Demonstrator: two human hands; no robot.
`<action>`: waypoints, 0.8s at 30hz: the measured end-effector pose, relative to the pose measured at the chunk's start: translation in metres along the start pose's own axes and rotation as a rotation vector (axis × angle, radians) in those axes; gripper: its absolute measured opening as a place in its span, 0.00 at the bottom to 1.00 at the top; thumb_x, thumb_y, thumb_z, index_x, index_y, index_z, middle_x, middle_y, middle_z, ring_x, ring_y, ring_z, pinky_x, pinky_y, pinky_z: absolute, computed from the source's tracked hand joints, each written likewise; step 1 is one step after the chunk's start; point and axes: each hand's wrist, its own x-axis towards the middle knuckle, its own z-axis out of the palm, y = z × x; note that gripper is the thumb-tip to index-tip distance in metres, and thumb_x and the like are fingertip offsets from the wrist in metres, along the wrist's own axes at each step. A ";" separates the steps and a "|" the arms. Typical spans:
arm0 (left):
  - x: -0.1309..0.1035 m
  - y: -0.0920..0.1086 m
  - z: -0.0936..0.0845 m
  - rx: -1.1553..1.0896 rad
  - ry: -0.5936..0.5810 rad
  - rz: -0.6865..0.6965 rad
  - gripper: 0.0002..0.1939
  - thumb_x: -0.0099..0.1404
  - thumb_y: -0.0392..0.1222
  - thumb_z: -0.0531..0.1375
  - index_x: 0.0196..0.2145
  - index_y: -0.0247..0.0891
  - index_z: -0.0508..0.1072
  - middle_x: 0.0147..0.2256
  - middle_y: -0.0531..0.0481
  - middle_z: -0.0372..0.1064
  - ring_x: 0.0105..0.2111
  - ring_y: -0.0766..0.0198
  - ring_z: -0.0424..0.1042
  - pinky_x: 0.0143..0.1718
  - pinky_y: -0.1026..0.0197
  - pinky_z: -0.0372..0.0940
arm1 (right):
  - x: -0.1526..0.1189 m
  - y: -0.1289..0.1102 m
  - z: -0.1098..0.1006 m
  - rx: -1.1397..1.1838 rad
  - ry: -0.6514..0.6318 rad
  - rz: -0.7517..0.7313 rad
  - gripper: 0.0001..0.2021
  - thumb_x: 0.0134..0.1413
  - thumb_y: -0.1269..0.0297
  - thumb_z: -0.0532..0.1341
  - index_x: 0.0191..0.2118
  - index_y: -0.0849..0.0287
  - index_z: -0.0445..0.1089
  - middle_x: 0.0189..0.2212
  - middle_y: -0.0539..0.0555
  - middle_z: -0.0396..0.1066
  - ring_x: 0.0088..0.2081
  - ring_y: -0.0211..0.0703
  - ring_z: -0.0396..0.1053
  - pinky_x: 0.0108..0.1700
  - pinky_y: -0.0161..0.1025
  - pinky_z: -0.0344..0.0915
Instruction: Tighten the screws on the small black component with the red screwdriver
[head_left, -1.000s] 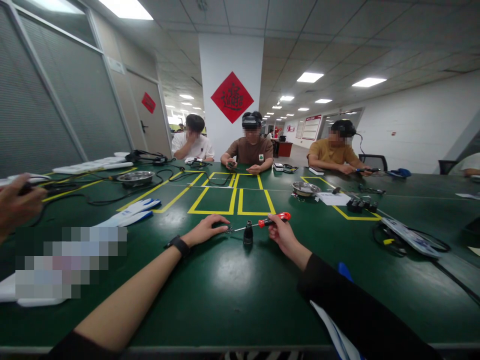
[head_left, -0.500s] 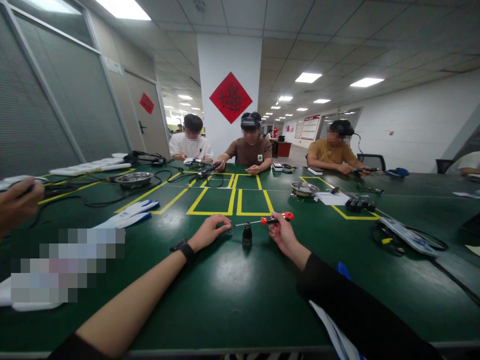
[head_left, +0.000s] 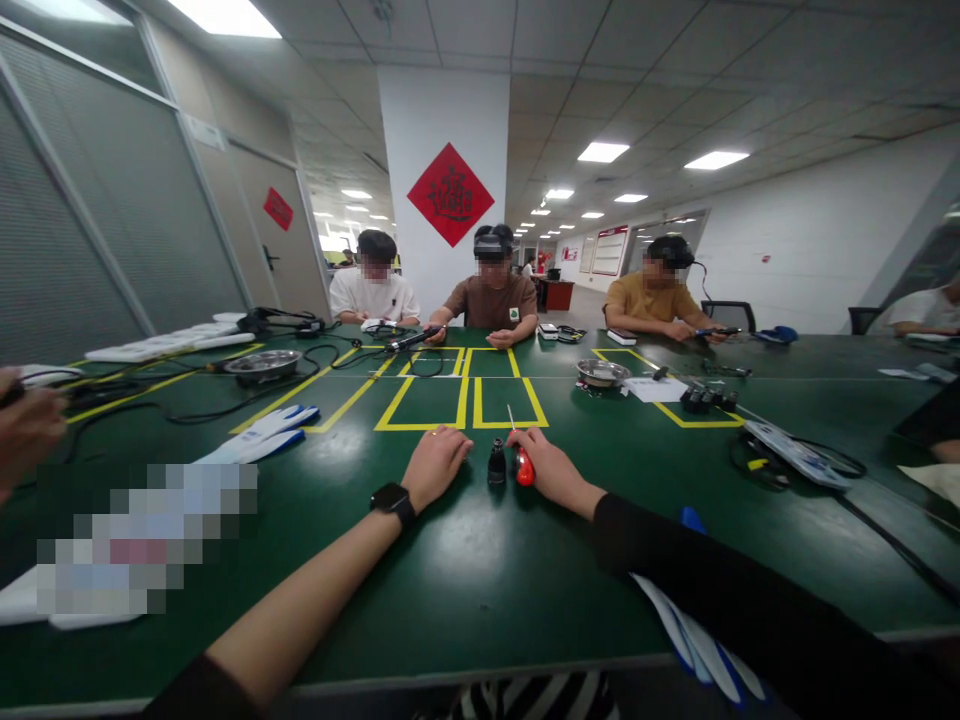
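Red-and-black-handled screwdriver [head_left: 525, 467] with slim metal shaft, one: held in the right hand [head_left: 553, 463], fingers curled about the handle, shaft pointing away from the wearer. Small black tapered part [head_left: 496, 466], apparently plastic, narrow-necked, one: standing upright on the glossy dark green worktop [head_left: 450, 610], between the hands, just beside the screwdriver handle. Left hand [head_left: 437, 464], bare, with black watch [head_left: 394, 503] at the wrist: palm down, fingers together and loosely bent, low over the worktop; whether anything small lies under the fingertips cannot be told in this view. Hazards, as judged: toppling of the black part, its footing being small and the handle so near that a sideways swing could knock it over and set it rolling on the smooth surface; slipping of the screwdriver, should the curled fingers slacken; a scrape to the left hand, should the bare shaft turn inward; scattering of any loose small piece, should the left hand sweep aside. Further hazard: white gloves with blue trim [head_left: 694, 635], partly beneath the long black sleeve [head_left: 675, 555] and reaching past the front edge, liable to fall if the forearm drags them.
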 end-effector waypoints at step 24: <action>0.012 0.009 0.009 0.039 0.074 -0.004 0.18 0.69 0.44 0.40 0.27 0.39 0.62 0.28 0.48 0.61 0.32 0.59 0.61 0.35 0.57 0.55 | 0.018 0.005 -0.004 -0.006 -0.236 0.105 0.12 0.55 0.55 0.52 0.39 0.53 0.68 0.35 0.52 0.72 0.34 0.43 0.67 0.34 0.34 0.55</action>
